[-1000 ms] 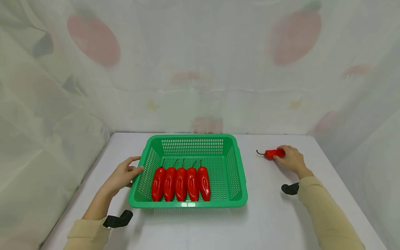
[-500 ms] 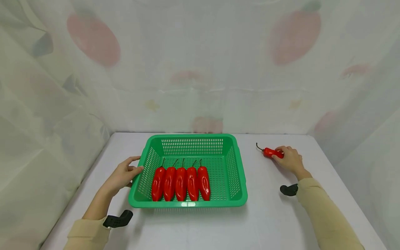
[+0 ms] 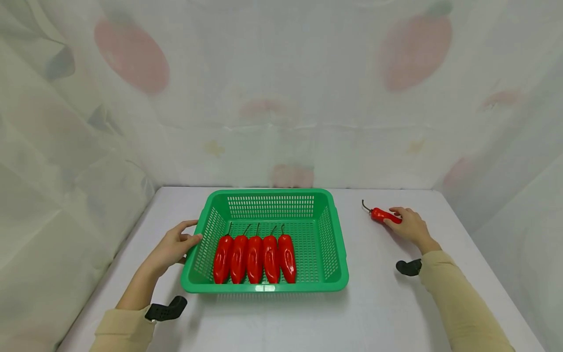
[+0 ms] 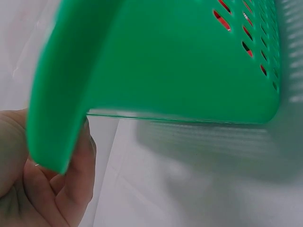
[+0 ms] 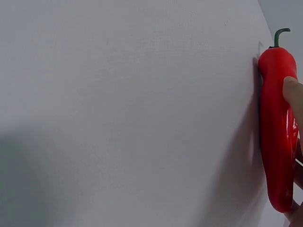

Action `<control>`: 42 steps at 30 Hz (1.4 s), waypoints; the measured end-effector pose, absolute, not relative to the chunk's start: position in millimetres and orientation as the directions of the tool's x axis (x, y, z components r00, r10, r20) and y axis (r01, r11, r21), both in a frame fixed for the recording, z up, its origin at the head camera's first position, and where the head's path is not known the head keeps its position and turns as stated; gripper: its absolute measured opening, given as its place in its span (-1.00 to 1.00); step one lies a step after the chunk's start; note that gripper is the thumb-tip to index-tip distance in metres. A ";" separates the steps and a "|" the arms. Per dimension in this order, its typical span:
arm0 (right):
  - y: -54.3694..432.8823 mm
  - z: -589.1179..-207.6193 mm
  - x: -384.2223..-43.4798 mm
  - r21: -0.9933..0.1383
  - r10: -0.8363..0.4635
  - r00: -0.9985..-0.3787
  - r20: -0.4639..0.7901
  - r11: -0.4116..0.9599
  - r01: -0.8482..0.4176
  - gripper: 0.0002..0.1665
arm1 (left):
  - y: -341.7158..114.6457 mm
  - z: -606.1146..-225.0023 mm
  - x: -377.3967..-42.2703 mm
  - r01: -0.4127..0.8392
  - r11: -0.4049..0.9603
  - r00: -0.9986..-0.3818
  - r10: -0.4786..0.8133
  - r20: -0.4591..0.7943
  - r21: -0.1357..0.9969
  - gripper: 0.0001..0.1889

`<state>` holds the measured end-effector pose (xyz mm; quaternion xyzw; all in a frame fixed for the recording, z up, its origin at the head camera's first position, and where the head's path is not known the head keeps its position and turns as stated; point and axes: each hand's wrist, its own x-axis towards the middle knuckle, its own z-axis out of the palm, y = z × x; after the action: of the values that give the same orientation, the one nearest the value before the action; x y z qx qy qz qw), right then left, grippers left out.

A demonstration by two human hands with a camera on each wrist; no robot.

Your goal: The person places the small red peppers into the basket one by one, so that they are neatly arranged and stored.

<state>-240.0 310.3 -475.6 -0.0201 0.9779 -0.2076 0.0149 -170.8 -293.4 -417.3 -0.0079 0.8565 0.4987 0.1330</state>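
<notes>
My left hand (image 3: 171, 247) grips the left rim of a green plastic basket (image 3: 303, 288), thumb on top and fingers under the lip. The left wrist view shows the rim between thumb and curled fingers (image 4: 78, 184). Inside the basket, several glossy red chili peppers (image 3: 255, 259) lie side by side, stems pointing to the back. Off to the right, my right hand (image 3: 411, 227) holds another red chili pepper (image 3: 379, 214) low over the table, its green stem pointing left and back. In the right wrist view, the thumb (image 5: 294, 94) presses along this chili pepper's side.
A white cloth covers the table (image 3: 369, 303). Behind it hangs a pale curtain (image 3: 281, 98) with faded fruit prints, and similar sheeting encloses both sides. The basket's right part (image 3: 308, 249) has bare mesh floor beside the row of chili peppers.
The chili pepper in my right hand has turned, its stem end swinging toward the back of the table. My left hand and the basket have stayed put.
</notes>
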 end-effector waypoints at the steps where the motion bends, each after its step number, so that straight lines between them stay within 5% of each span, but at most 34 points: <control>1: 310.3 -476.0 -240.0 -0.412 -0.049 -0.999 -0.022 0.910 -0.036 -0.35 | -293.4 -417.3 -170.8 -0.146 0.502 -0.965 0.119 -0.235 0.852 -0.35; 42: 296.6 -456.4 -247.9 -0.499 -0.058 -0.998 0.011 0.865 -0.056 -0.32 | -293.4 -416.2 -171.1 -0.147 0.511 -0.963 0.121 -0.240 0.847 -0.34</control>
<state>-247.9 296.6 -456.4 -0.0295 0.9656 -0.2582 0.0020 -171.1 -293.4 -416.2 -0.0078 0.8585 0.4946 0.1355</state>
